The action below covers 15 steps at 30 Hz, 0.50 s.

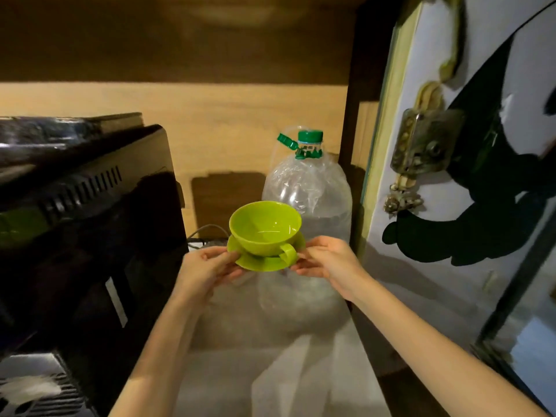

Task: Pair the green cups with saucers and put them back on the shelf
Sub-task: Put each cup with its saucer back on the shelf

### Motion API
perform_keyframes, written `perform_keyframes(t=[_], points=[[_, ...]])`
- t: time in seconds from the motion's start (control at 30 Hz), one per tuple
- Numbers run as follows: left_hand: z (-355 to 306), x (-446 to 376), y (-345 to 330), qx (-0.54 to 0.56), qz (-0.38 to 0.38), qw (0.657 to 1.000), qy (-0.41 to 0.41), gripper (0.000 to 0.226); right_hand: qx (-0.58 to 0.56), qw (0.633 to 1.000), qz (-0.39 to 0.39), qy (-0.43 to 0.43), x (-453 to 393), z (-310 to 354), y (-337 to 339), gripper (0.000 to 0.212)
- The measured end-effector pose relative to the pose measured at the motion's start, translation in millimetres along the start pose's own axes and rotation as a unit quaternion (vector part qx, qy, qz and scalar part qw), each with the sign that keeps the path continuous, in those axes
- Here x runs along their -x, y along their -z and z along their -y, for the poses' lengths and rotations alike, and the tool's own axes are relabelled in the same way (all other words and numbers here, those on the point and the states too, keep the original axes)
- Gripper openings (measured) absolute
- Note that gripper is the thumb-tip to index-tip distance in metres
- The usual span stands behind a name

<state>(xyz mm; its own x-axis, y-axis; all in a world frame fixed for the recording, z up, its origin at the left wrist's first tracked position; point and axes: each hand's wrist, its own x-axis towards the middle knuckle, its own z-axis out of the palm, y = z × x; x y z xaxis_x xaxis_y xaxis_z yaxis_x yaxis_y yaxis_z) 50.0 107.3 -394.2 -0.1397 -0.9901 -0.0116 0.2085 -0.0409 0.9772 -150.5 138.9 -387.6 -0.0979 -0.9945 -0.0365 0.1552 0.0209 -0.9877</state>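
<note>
black microwave point(84, 224) fills the left. left hand point(207, 266) pinches the left rim of the green saucer point(258, 263), green cup point(264, 227) upright on it, handle facing near-right. right hand point(328, 260) pinches the right rim. pair is held level in the air, between both hands, equally near. big clear water bottle point(310, 191) stands just behind, likely blocking a straight push to the far shelf; cabinet door point(451, 145) right.

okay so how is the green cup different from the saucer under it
The green cup is a deep bowl shape, while the saucer is flat and shallow. The cup has a loop handle; the saucer has none. The left hand and right hand grip the saucer's edges, not the cup. Both are the same bright green.
</note>
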Motion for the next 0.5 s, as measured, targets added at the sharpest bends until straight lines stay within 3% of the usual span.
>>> perform_keyframes(t=[0.17, 0.5], points=[[-69, -3, -20, 0.011, 0.02, 0.999, -0.027, 0.012, -0.063, 0.995, -0.003, 0.071, 3, 68, -8, 0.005], [-197, -6, -63, 0.088, 0.061, 0.991, -0.076, 0.011, -0.079, 0.978, -0.044, 0.189, 9, 196, -20, 0.009]])
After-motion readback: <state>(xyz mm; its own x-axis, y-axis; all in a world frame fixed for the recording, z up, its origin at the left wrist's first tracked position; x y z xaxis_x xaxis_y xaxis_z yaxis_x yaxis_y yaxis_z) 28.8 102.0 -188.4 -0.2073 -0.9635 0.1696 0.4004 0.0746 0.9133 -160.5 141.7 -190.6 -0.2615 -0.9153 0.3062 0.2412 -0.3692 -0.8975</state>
